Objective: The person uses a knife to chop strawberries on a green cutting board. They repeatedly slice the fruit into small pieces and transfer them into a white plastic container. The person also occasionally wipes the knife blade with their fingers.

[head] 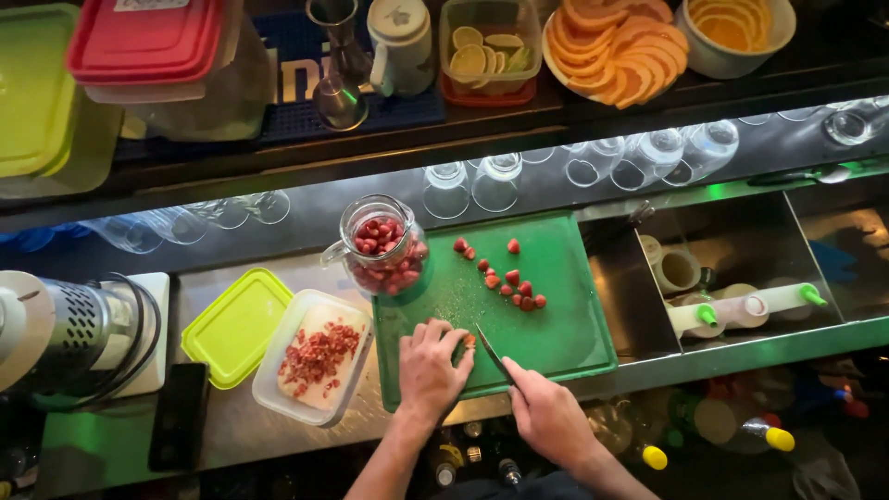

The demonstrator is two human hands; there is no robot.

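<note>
Red strawberry [469,341], one piece: on the near left part of the green cutting board [556,315], pinned under the curled fingers [448,341] of the left hand [430,368]; mostly hidden, so its own axis cannot be told.
Knife [493,355]: right hand [548,415] closed around the handle; blade's long axis runs diagonally, tip pointing up-left to the strawberry, touching or just beside it.
Loose strawberries [512,277]: about a dozen pieces scattered mid-board, well apart from the hands.
Glass jar [381,246], with handle: at the board's far left corner, upright, open, roughly full of strawberries.
Clear rectangular tub [314,357]: on the table [236,426] just left of the board, holding chopped red trimmings.
Yellow-green lid [236,326]: flat beside the tub, further left.
Far shelf [389,139]: tub of lime slices [489,51], plate of orange slices [619,46], white bowl [736,32] of orange slices.
</note>
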